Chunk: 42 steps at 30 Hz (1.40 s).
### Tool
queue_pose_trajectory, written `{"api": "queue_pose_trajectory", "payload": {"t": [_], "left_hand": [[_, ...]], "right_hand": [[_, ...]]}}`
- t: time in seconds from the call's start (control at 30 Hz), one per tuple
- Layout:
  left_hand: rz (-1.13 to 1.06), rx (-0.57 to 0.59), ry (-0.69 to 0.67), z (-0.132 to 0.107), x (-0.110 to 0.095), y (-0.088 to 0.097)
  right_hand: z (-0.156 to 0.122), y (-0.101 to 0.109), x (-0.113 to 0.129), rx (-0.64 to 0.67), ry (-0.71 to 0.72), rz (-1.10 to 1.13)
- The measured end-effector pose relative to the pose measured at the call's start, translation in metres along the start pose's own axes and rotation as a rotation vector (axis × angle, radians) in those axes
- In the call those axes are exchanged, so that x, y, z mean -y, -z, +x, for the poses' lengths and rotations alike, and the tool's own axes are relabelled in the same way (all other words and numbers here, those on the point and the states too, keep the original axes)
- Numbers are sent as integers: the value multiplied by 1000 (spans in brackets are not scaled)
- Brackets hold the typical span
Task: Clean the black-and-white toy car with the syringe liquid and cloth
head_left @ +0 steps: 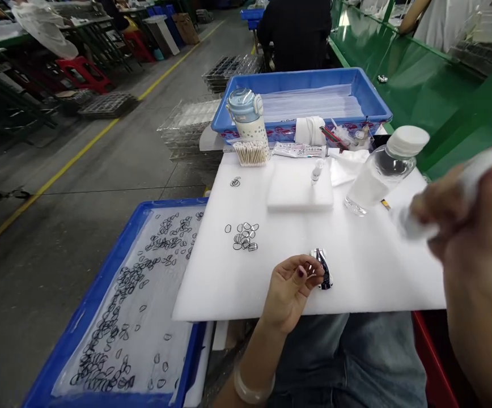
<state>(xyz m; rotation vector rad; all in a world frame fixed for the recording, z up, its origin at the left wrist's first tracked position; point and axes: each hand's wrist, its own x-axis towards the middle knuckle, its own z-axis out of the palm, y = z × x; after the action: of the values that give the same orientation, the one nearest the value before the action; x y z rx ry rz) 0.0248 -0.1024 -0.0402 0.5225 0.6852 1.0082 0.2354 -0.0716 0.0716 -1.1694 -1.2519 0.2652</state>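
My left hand [291, 289] rests at the near edge of a white foam board [356, 272], its fingers pinching a small clear ring beside a small dark and white object [323, 267] on the board. My right hand [475, 238] is raised close to the camera at the right, blurred, holding a white swab or cloth [416, 226]. A small heap of black-rimmed oval rings [245, 236] lies in the middle of the board, with one more pair [235, 182] farther back.
A blue tray [101, 294] at my left holds several loose oval rings. On the board stand a clear bottle [380, 173], a white foam pad [299, 190], cotton swabs [251, 153] and a blue cup [246, 113]. Behind is another blue tray [356, 85]. A person in black sits beyond.
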Motion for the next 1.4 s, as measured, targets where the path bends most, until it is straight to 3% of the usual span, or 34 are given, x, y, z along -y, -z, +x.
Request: {"api": "queue_pose_trajectory", "payload": {"t": [0.07,0.13,0.3,0.43,0.53,0.63,0.8,0.87,0.93,1.17,1.4], "left_hand": [[-4,-5,3,0,1,2],[-24,1,8,0,2,3],[-131,4,2,-2,2,2],[-120,-6,-30,-2,1,-3],[-52,49,-76,-3,-1,-3],[171,60,-189,-7,-6,1],[1007,-96,-693,-13,-8,9],[1245,-50,-847,-13,-5,8],[1359,11,-914,-12,0,6],[1447,23,-860,-10,3,6],[1364,5,-653,-9,-6,10]], "right_hand": [[-39,-7,7,331,172,-128],[-71,-18,4,477,319,-164],[-102,-43,-10,401,469,-227],[-98,-32,-6,493,570,-286],[-90,-15,-4,480,504,-317],[-88,-2,-10,376,292,-333],[-104,-1,-27,515,-116,-261],[-112,-4,-32,531,-149,-268],[-117,-7,-34,524,-135,-280],[-119,-11,-35,580,-120,-328],[-118,-11,-34,604,-131,-347]]}}
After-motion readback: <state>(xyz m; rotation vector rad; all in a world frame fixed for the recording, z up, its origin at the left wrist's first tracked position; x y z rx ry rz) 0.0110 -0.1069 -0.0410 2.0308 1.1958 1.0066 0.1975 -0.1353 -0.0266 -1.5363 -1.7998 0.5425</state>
